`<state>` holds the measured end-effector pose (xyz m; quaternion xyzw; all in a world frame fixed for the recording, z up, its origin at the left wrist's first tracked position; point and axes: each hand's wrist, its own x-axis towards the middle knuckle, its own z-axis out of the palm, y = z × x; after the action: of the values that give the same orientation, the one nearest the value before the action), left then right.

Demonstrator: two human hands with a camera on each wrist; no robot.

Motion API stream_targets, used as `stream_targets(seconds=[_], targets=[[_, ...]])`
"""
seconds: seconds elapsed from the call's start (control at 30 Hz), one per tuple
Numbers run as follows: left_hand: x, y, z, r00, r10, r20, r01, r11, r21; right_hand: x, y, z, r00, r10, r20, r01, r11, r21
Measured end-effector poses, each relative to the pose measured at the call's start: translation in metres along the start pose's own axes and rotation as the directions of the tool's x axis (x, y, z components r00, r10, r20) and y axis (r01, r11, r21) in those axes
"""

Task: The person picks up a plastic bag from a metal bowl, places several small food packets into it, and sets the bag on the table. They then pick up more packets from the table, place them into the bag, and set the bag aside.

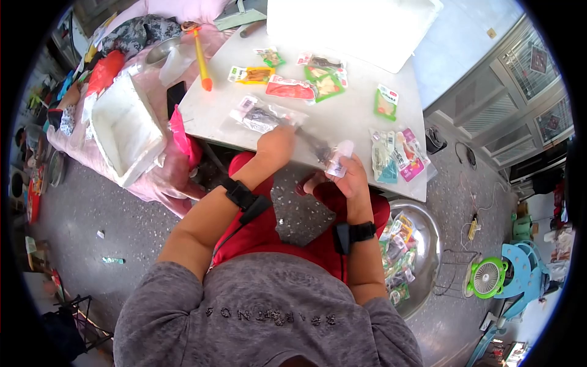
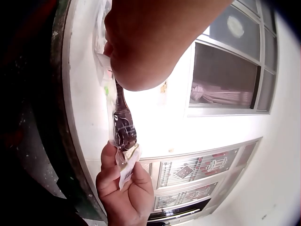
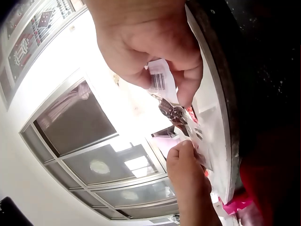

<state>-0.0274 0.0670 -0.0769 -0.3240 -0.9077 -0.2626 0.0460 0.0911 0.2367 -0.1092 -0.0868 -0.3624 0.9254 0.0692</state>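
Note:
A long clear plastic packet with dark contents (image 1: pixel 316 147) is stretched between my two hands over the table's front edge. My right hand (image 1: pixel 351 176) pinches its white end, where the right wrist view shows a barcode label (image 3: pixel 161 80). At the other end my left hand (image 1: pixel 276 147) grips the clear plastic with thumb and fingers; in the right wrist view this hand (image 3: pixel 188 169) is seen from the thumb side. Another clear packet with a white label (image 1: pixel 260 116) lies on the table just beyond my left hand, which overlaps its edge.
Several colourful food packets, including a red one (image 1: pixel 290 88) and a green one (image 1: pixel 386 102), lie on the white table (image 1: pixel 208 116). A metal basin (image 1: pixel 431 244) of packets stands on the floor at right. A white foam box (image 1: pixel 125 131) is on the bed at left.

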Motion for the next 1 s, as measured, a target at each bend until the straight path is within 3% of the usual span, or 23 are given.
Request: stream_targets(seconds=[0.13,0.2,0.43,0.53,0.67,0.83,0.93,1.0], targets=[[-0.001,0.004,-0.001,0.998,0.053,0.032,-0.056,0.992,0.115,0.014,0.011,-0.004,0.996,0.046,0.073,-0.049,0.998,0.045],[-0.001,0.010,-0.004,0.998,0.042,0.052,-0.048,0.991,0.127,0.018,0.014,0.005,0.998,0.060,0.002,-0.060,0.998,0.011],[-0.001,0.021,-0.016,0.995,0.053,0.088,-0.060,0.995,0.079,0.045,0.025,0.043,0.991,0.123,0.045,-0.123,0.992,-0.004],[-0.003,0.023,-0.015,0.994,0.075,0.080,-0.080,0.994,0.071,0.051,0.033,0.067,0.988,0.137,-0.072,-0.144,0.985,-0.099],[-0.008,0.022,-0.018,0.997,0.074,0.017,-0.074,0.997,0.005,0.063,0.037,0.055,0.972,0.219,-0.080,-0.233,0.918,-0.320],[-0.013,0.014,-0.011,0.992,0.123,-0.035,-0.124,0.992,-0.036,0.053,0.030,0.057,0.972,0.045,-0.229,-0.190,0.723,-0.664],[-0.013,0.011,-0.004,0.994,0.104,-0.042,-0.105,0.993,-0.044,0.043,0.020,0.083,0.958,0.085,-0.274,-0.274,0.554,-0.786],[-0.013,0.009,-0.002,0.994,0.101,-0.050,-0.103,0.994,-0.040,0.048,0.026,0.083,0.958,0.171,-0.230,-0.286,0.612,-0.738]])
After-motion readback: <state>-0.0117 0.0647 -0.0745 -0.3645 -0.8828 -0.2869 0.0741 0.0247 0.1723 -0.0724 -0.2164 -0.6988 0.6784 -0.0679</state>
